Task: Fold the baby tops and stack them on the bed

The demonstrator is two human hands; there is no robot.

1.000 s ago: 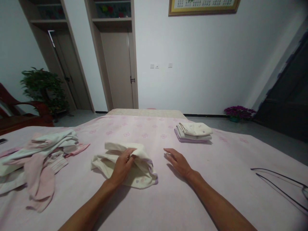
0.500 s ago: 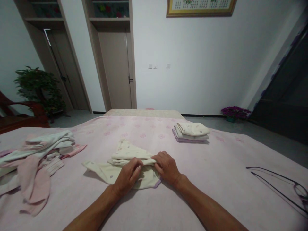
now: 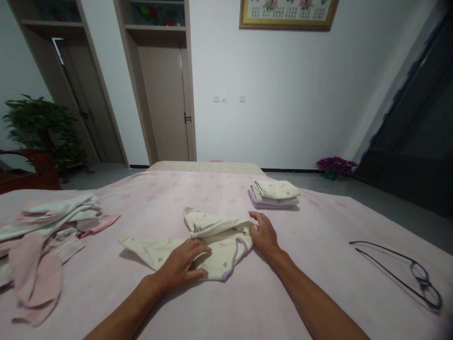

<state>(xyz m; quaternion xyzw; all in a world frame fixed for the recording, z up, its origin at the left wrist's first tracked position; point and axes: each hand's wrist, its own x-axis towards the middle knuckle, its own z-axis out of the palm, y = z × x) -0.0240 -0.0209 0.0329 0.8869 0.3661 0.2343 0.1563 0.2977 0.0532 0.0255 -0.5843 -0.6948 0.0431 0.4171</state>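
cream garment (image 3: 212, 243), small, with purple trim and tiny prints, lies mid-bed on the pink sheet (image 3: 283, 293), partly folded, upper layer bunched toward the right side. left hand (image 3: 180, 264) lies flat, palm down, on the lower left part of the cloth, fingers spread and pressing, nothing pinched. right hand (image 3: 264, 232) sits at the right edge of the garment, fingers loosely extended and touching the folded layer; whether it pinches cloth cannot be told from this view. judgement: thin, soft and light fabric, floppy, holds no shape, likely slides easily on the sheet, so one palm pins while the other moves; not fragile. best taken at the trimmed hem or at a corner of the fold, both layers pinched together, else the top layer slips off.

folded stack (image 3: 274, 194) of similar pieces sits farther back right, well apart. unfolded heap of pink and white clothes (image 3: 46, 236) lies at left. glasses (image 3: 399, 271) lie on the sheet far right. plant (image 3: 42, 132), doors and framed picture (image 3: 288, 12) behind.

versus half a second ago: both hands were together gripping the middle of the cloth; now they are spread, right hand gone to the right edge, left hand opened flat. folded flap shifted right and the garment is stretched wider. camera view panned slightly, with the glasses more in view.
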